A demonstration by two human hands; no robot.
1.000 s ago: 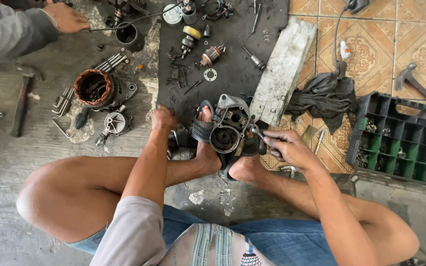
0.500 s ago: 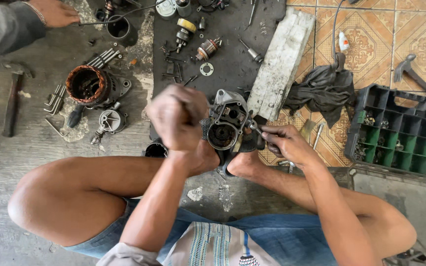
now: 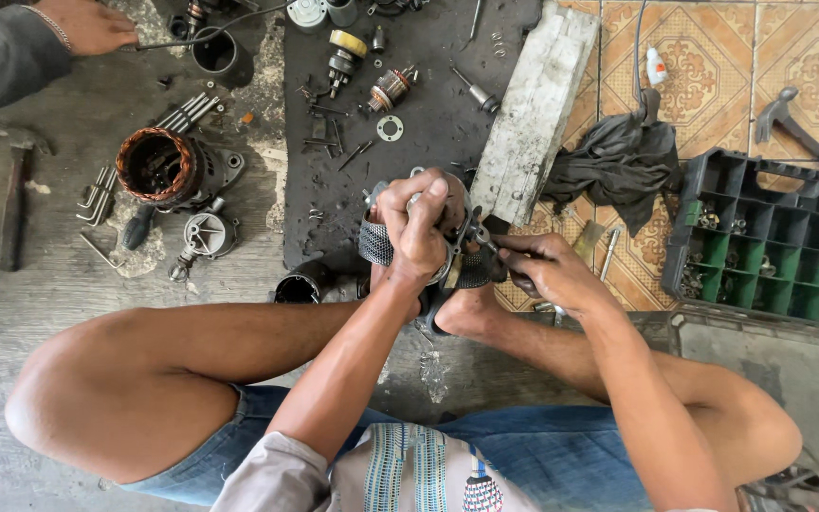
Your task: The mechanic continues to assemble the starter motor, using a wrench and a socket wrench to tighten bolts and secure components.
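A grey metal motor housing rests on the floor, braced between my bare feet. My left hand lies over its top, fingers curled and gripping it, and hides most of it. At the housing's right side, my right hand is closed round a thin dark hand tool whose tip touches the housing edge. What kind of tool it is cannot be made out.
A black mat holds an armature and small parts. A copper-wound stator and a hammer lie left. A concrete block, dark rag and black-green compartment tray lie right. Another person's hand works at top left.
My left hand rose from the housing's lower left side and now covers its top. My right hand stays at the right edge with the tool.
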